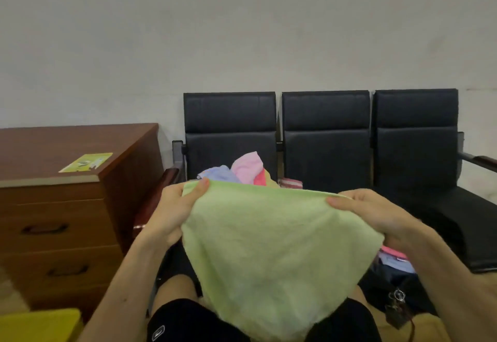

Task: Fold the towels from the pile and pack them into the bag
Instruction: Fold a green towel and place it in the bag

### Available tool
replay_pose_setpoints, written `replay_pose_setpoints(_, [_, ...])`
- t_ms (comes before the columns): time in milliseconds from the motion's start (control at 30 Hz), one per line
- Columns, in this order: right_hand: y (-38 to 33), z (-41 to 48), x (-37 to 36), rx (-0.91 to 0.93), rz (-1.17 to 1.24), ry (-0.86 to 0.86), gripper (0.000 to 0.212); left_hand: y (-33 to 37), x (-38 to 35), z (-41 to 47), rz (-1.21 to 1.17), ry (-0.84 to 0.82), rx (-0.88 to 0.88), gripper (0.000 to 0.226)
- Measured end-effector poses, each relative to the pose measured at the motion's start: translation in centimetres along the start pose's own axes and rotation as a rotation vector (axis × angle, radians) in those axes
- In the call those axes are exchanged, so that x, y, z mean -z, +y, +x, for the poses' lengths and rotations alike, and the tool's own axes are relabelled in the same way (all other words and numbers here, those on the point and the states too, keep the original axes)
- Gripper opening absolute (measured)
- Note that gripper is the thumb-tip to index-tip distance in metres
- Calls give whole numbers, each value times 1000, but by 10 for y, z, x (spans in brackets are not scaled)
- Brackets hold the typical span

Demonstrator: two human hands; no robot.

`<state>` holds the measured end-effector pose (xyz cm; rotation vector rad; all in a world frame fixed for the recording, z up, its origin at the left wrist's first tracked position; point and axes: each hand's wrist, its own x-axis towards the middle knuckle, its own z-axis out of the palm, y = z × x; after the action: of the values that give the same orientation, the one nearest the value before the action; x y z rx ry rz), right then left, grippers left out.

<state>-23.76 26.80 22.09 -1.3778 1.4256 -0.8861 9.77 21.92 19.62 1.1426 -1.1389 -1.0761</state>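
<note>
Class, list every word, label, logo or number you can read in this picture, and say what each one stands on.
Yellow sticker on the cabinet: print too blurred to read.
Logo on the black shorts: too small to read.
No other writing shows; nothing here can be quoted.

A pile of towels (236, 170) lies on the black bench's (462, 215) left seat. A striped cloth (291, 183) lies beside it.
</note>
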Motion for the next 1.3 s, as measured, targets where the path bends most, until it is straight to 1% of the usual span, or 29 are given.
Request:
replay_pose_setpoints(67, [20, -4, -23, -40, 282, 55, 36, -28, -1, -15, -113, 36, 97, 29])
replay_pose_setpoints(100, [31, -6, -35, -60, 389, 112, 28, -41, -2, -24, -156, 57, 141, 31])
replay_pose_setpoints(167, [52, -13, -61, -106, 540, 170, 19, -67, -6, -42, -225, 103, 226, 36])
replay_pose_setpoints(200, [62, -17, -76, -127, 587, 160, 17, -78, -8, -52, -253, 132, 257, 37])
replay_pose_setpoints(333, [83, -26, -108, -158, 598, 174, 30, -95, -21, -72, -282, 185, 254, 34])
replay_pose_setpoints(367, [85, -27, -112, -150, 603, 179, 30, -95, -23, -74, -290, 195, 238, 36])
replay_pose_setpoints(467, [79, -30, -119, -126, 625, 197, 28, -90, -32, -82, -304, 192, 174, 59])
replay_pose_setpoints(567, [72, -34, -124, -129, 693, 229, 25, -84, -46, -91, -247, 142, 92, 51])
replay_pose_setpoints(600, [68, -36, -126, -135, 710, 241, 27, -83, -50, -94, -209, 124, 58, 52])
replay_pose_setpoints(633, [64, -39, -129, -144, 722, 236, 30, -83, -54, -96, -169, 103, 26, 53])
replay_pose_setpoints(700, [64, -38, -138, -124, 740, 206, 32, -81, -64, -104, -104, 58, -30, 46])
replay_pose_setpoints(767, [61, -37, -145, -76, 735, 185, 28, -76, -72, -112, -68, -1, -56, 42])
replay_pose_setpoints(833, [59, -35, -147, -50, 716, 164, 19, -74, -76, -115, -60, -64, -79, 36])
replay_pose_setpoints(933, [59, -32, -148, -42, 733, 146, 19, -75, -78, -117, -66, -129, -97, 30])
replay_pose_setpoints(1067, [57, -31, -148, -60, 745, 150, 14, -71, -77, -119, -67, -217, -113, 36])
replay_pose_setpoints(1100, [55, -31, -147, -64, 748, 148, 14, -71, -77, -119, -37, -238, -129, 34])
replay_pose_setpoints(1167, [52, -31, -144, -62, 768, 140, 14, -73, -75, -117, 17, -266, -163, 13])
replay_pose_setpoints(1200, [50, -31, -143, -64, 785, 134, 14, -74, -74, -117, 32, -295, -174, 13])
replay_pose_setpoints(1267, [46, -29, -141, -96, 808, 134, 18, -77, -73, -116, 134, -331, -235, 36])
replay_pose_setpoints(1300, [46, -27, -139, -113, 803, 139, 19, -79, -74, -115, 217, -318, -285, 41])
